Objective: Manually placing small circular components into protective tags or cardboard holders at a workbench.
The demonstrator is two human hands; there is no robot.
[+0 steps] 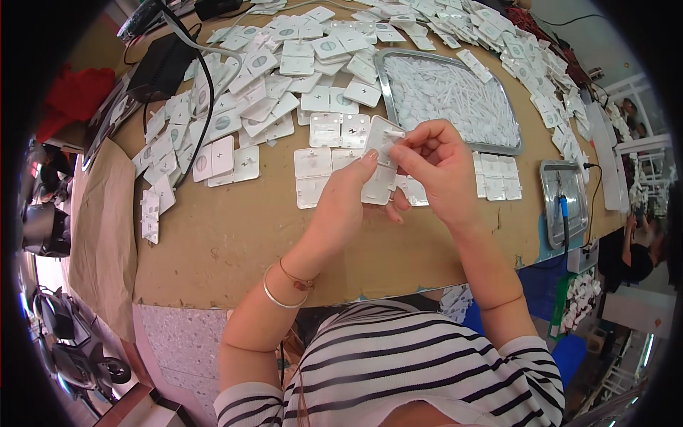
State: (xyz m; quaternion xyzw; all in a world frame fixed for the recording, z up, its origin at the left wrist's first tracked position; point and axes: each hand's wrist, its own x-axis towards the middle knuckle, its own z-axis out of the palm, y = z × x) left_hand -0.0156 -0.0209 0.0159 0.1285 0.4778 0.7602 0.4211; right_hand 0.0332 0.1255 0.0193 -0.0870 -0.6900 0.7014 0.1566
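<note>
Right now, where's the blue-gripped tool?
In the head view, the blue-gripped tool is at the right, lying over the small metal tray near the table's right edge, right of the right hand.

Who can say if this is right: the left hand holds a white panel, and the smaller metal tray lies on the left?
Wrong side: in the head view, the smaller metal tray lies on the right. The left hand does hold a white panel.

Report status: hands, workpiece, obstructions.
Left hand gripping white plastic plate; right hand at its upper right edge. Metal tray of small white pieces beyond, not blocking.
</note>
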